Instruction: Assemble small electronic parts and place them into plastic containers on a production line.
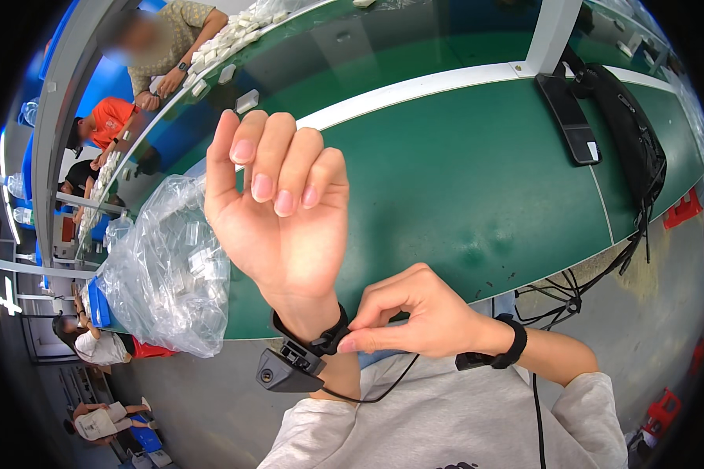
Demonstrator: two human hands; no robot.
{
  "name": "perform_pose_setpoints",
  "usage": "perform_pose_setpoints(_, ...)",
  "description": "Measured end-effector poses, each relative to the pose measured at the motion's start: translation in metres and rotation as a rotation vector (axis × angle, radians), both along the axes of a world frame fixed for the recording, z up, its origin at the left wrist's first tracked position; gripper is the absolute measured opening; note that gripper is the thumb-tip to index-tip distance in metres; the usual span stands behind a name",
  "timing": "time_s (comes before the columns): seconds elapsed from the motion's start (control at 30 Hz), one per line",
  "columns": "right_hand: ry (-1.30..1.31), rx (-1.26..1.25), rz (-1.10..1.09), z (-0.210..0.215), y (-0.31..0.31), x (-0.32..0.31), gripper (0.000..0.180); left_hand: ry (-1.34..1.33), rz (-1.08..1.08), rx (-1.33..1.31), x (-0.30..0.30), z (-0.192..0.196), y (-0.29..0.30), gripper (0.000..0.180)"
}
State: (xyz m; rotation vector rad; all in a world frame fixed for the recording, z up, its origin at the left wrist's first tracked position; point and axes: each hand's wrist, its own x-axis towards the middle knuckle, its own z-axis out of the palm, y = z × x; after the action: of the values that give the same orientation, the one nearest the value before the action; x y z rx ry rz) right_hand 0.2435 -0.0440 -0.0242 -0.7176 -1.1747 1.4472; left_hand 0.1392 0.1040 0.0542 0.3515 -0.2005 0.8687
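My left hand (281,207) is raised over the table with the palm up. Its fingers curl loosely and nothing lies in it. Round that wrist runs a black wrist strap (332,334), which carries a small black camera (289,369) with a cable hanging from it. Thumb and forefinger of my right hand (414,313) pinch the strap at the side of the left wrist. A second black band (515,342) sits on my right wrist. Beside my left hand rests a clear plastic bag (168,270) holding several small white pieces.
The green table (446,187) has a white dividing rail (422,84). A black phone (569,121) and a black pouch (626,133) lie at the right, with cables (567,301) hanging over the edge. Other people work at the far left beside piled white pieces (231,39).
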Motion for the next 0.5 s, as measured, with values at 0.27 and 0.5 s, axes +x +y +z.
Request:
perform_pose_setpoints(0.27, 0.057, -0.174, 0.004, -0.006, -0.001, -0.008, 0.028, 0.043, 0.064, 0.075, 0.006, 0.000, -0.006, 0.040)
perform_pose_setpoints(0.5, -0.012, -0.260, 0.040, -0.007, -0.002, -0.005, 0.027, 0.082, 0.136, 0.007, 0.004, -0.002, -0.007, 0.043)
